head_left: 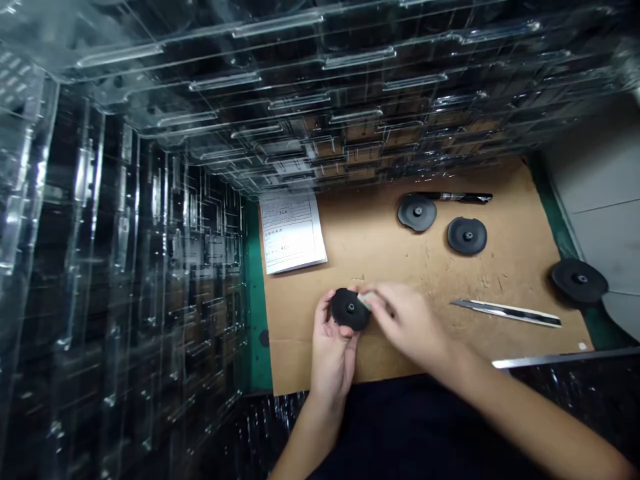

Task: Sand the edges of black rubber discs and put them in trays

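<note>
At the near edge of the brown cardboard sheet (380, 247), beneath stacked clear plastic drawers (250, 87), the left hand (333, 353) cradles a matte black disc (347, 310) while the right hand (407, 320) pinches a pale scrap (365, 300) against its rim, a long steel knife (507, 313) and three more black discs (467, 235) lying to the right.

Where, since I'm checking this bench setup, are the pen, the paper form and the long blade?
pen (453, 197), head view, on its barrel
paper form (293, 233), head view, on the printed top page
long blade (505, 312), head view, on the metal middle
</note>
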Available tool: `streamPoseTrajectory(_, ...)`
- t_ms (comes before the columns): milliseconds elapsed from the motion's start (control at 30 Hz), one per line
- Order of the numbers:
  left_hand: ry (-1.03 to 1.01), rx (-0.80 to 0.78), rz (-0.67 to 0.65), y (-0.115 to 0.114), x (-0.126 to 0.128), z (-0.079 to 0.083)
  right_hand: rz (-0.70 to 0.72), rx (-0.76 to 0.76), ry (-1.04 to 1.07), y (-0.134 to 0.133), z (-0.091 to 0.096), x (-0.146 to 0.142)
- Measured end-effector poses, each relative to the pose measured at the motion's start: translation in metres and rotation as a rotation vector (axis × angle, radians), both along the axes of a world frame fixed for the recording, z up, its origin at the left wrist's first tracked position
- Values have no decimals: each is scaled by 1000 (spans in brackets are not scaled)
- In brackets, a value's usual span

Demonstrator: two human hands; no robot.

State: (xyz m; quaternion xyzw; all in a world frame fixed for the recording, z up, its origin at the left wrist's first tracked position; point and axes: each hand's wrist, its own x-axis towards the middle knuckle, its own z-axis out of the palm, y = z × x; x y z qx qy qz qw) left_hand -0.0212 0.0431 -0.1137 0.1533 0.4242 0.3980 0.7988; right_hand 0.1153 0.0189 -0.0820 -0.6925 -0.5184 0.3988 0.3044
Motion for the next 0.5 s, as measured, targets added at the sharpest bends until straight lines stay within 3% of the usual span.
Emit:
streamPoseTrajectory(200, 17, -13, -26, 1, -2, -1, 17, -62, 56, 3, 2, 2)
streamPoseTrajectory(367, -20, -39, -61, 2, -4, -2, 64, 15, 81, 3, 3, 0)
streamPoseTrajectory(500, -40, -5, -89, 2, -6, 0, -132, -32, -11, -1, -1, 21)
